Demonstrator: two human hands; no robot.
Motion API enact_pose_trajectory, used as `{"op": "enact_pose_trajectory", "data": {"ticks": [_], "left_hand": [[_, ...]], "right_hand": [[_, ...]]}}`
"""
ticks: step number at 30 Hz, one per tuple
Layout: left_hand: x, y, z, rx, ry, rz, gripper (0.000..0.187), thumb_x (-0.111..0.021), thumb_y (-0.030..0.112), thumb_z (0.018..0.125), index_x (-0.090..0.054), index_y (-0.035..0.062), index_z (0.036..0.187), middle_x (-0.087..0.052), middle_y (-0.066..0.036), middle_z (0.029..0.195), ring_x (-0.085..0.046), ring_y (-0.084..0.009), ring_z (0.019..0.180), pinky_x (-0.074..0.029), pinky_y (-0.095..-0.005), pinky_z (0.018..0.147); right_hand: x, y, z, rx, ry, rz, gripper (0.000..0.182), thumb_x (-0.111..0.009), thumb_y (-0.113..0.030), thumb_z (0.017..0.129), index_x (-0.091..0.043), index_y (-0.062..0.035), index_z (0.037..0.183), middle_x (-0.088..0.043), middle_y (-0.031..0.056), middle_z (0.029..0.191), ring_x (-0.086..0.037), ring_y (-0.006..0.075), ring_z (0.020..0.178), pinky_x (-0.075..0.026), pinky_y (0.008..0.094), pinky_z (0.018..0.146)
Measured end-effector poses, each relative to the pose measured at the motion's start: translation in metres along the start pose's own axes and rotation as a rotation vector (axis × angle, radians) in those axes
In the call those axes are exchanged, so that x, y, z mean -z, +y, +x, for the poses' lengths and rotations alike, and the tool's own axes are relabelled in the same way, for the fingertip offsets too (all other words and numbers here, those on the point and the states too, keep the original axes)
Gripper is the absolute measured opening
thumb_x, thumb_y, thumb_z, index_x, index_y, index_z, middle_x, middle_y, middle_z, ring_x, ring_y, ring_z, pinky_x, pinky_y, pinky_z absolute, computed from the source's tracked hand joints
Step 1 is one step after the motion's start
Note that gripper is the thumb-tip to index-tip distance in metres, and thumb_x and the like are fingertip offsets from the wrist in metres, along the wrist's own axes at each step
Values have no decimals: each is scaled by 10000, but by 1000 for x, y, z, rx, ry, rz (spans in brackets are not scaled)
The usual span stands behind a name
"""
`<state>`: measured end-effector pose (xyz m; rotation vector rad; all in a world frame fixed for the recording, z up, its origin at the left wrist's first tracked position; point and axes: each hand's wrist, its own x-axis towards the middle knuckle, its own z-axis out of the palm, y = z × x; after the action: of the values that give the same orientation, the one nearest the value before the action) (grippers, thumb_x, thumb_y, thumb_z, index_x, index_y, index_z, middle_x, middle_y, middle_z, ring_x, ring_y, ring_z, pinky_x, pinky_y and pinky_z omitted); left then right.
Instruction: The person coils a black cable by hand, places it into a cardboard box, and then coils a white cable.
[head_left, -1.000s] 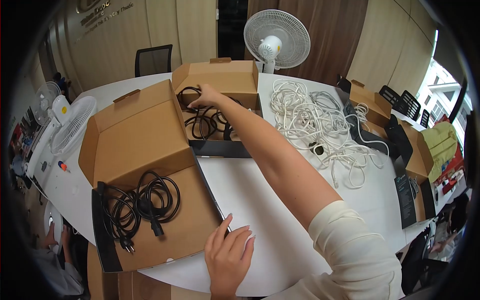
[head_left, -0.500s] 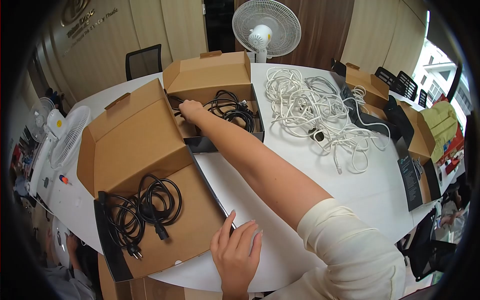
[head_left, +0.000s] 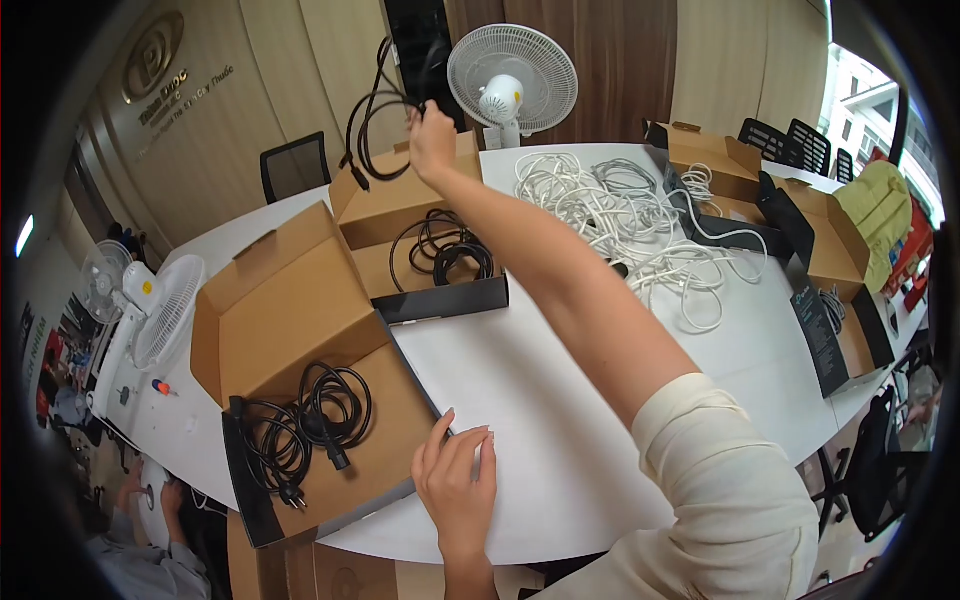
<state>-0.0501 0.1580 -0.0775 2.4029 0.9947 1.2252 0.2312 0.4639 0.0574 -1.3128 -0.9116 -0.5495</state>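
My right hand (head_left: pixel 430 135) grips the black power cord (head_left: pixel 372 125) firmly, lifting high above the far box (head_left: pixel 400 215); my left hand (head_left: pixel 455 480), flat and empty, steadies the near box (head_left: pixel 300 330).

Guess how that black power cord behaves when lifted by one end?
Likely floppy: the black power cord droops in loose loops below the right hand. Probably light, since one raised hand carries it. Its loops may snag the far box beneath.

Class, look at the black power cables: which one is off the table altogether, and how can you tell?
The black cable dangling from the raised right hand; the other black cables lie coiled inside the two open cardboard boxes.
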Motion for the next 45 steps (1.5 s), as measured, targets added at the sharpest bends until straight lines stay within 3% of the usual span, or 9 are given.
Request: {"op": "enact_pose_trajectory", "data": {"ticks": [4, 8, 17, 20, 22, 24, 27, 37, 45], "left_hand": [[-3, 1, 0, -29, 36, 30, 64, -654, 68, 762, -653, 94, 820, -671, -1, 886, -580, -227, 1049, -362, -361, 899], [-3, 4, 1, -37, 129, -105, 83, -622, 45, 774, -648, 62, 852, -663, -58, 963, -581, -256, 1046, -372, -385, 927], [-4, 127, 37, -187, -360, -943, 578, -674, 160, 789, -425, 11, 1289, -477, -136, 1310, -445, -259, 1224, -333, -377, 1017], [-37, 184, 46, -251, -647, -1265, 775, -712, 160, 768, -264, 7, 1382, -454, -171, 1310, -422, -266, 1246, -327, -362, 1025], [-47, 214, 33, 84, -700, -1406, 466, -602, 56, 852, -354, 25, 1245, -571, -111, 1044, -553, -246, 1104, -412, -333, 944], [-70, 228, 12, 132, -549, -1526, 266, -490, 227, 926, -394, 66, 1115, -541, -47, 851, -633, -222, 835, -480, -311, 791], [-91, 223, 4, 269, -566, -1551, 190, -377, 238, 966, -390, 85, 1079, -435, -9, 746, -551, -132, 634, -473, -256, 606], [-138, 158, 14, 455, -386, -1294, 309, -285, 304, 998, -388, 91, 1196, -570, -73, 940, -390, -38, 496, -347, -181, 442], [-140, 156, 6, 638, -638, -1409, 485, -282, 329, 1003, -247, 56, 1401, -579, -39, 910, -378, -51, 537, -346, -204, 536]], "right_hand": [[83, -33, 48, -6, -16, 397, 231, -531, -187, 891, -530, 20, 789, -615, 165, 631, -624, 334, 632, -464, 418, 568], [221, -64, 45, -15, -91, 545, 322, -539, -287, 914, -538, -18, 737, -535, 25, 518, -517, 91, 436, -403, 264, 416], [491, -92, -26, -88, -590, -224, 262, -514, -225, 919, -525, -39, 735, -511, 1, 500, -464, 70, 421, -361, 225, 415], [510, -90, -45, -63, -630, -271, 248, -519, -219, 914, -534, -31, 753, -544, 28, 517, -494, 103, 417, -371, 246, 415], [517, -75, -58, -33, -685, -286, 259, -526, -245, 913, -545, -30, 769, -562, 44, 527, -535, 109, 466, -389, 247, 467], [531, -64, -67, -246, -769, -186, 323, -467, -276, 944, -541, -24, 756, -574, 43, 538, -527, 109, 453, -380, 244, 449], [563, -14, -77, -407, -750, 63, 426, -397, -359, 971, -540, -7, 777, -559, 63, 515, -563, 152, 459, -383, 279, 414], [611, 54, -85, -692, -59, 402, 411, -322, -397, 986, -502, -28, 999, -554, 59, 588, -490, 86, 448, -354, 181, 424], [597, 63, -107, -711, -146, 414, 390, -282, -207, 1000, -339, -9, 1331, -608, 159, 1037, -612, 134, 765, -482, 234, 695]]}}
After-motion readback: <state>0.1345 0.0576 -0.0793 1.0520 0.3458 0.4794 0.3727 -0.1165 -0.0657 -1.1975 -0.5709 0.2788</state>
